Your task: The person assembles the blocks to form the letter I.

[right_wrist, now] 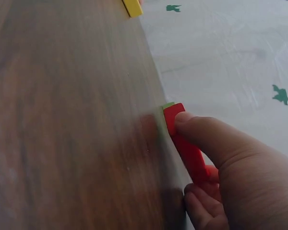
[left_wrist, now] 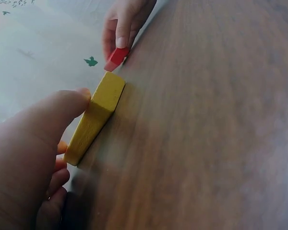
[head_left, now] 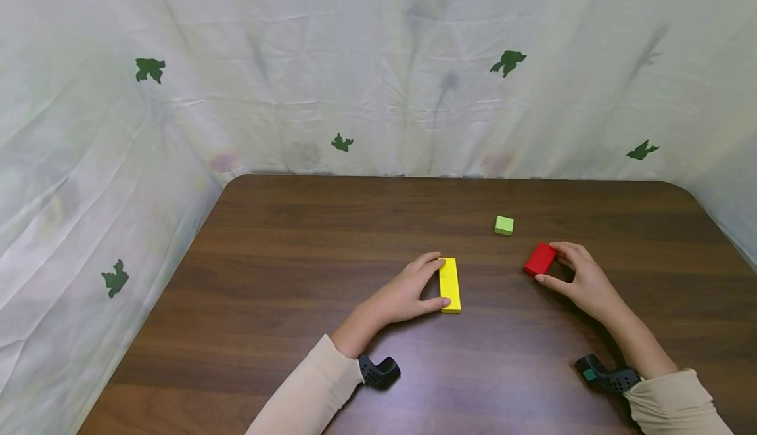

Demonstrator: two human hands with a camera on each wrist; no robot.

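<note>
A long yellow block (head_left: 450, 285) is at the middle of the table, its length running away from the person. My left hand (head_left: 405, 294) grips it by its two ends, thumb on the near end and fingers at the far one. To the right, my right hand (head_left: 582, 284) pinches a red block (head_left: 539, 259) between thumb and fingers. In the right wrist view the thumb presses one end of the red block (right_wrist: 188, 148). Farther back stands a small light green block (head_left: 504, 225), touched by neither hand; the red block mostly hides it in the right wrist view.
The brown wooden table (head_left: 284, 244) has rounded far corners. Behind it and along its sides hangs a pale curtain (head_left: 367, 47) with dark green leaf-shaped patches. A black wrist camera (head_left: 380, 372) is strapped to the left wrist, another device (head_left: 609, 376) to the right.
</note>
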